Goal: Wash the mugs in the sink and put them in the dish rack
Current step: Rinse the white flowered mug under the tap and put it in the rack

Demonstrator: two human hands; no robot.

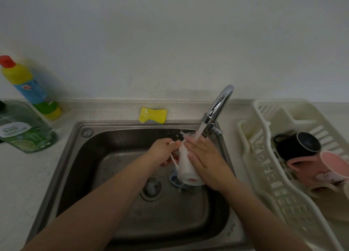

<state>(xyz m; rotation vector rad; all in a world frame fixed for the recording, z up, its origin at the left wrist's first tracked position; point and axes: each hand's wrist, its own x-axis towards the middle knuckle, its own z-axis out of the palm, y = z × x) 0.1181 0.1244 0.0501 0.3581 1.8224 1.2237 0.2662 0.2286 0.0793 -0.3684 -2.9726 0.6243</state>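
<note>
White mug (186, 165) hangs over the sink (79, 156) under the tap's stream, its long axis running near to far. Left hand (166, 152) pinches its handle; right hand (204, 156) lies flat along its right side, nearer the dish rack (264, 167).

Labels on green bottle (24, 129) and yellow bottle (32, 88), both too blurred to read

Dim, flat, greenish-grey lighting with no visible source, soft shadows cast on the wall right of the bottle (28, 86) and inside the sink (62, 184), a bright glare streak on the tap (220, 103), slight overall softness, and wide-angle bowing toward the frame edges.
</note>
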